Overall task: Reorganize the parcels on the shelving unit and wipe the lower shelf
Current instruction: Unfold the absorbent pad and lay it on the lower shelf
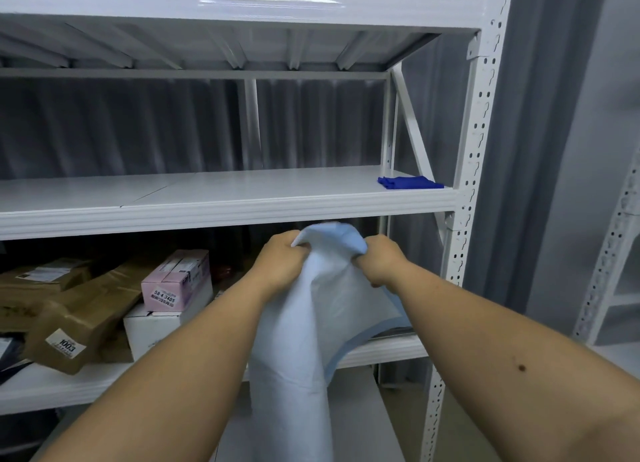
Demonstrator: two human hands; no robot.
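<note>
Both hands hold a large pale blue soft parcel bag up in front of the white shelving unit. My left hand grips its top left corner and my right hand grips its top right corner; the bag hangs down between my forearms. On the lower shelf at the left lie brown paper parcels, a pink box and a white box under it. A folded dark blue cloth rests at the right end of the middle shelf.
The middle shelf carries only the blue cloth. A grey curtain hangs behind the unit. A second white rack stands at the far right. A dark item lies at the left edge of the lower shelf.
</note>
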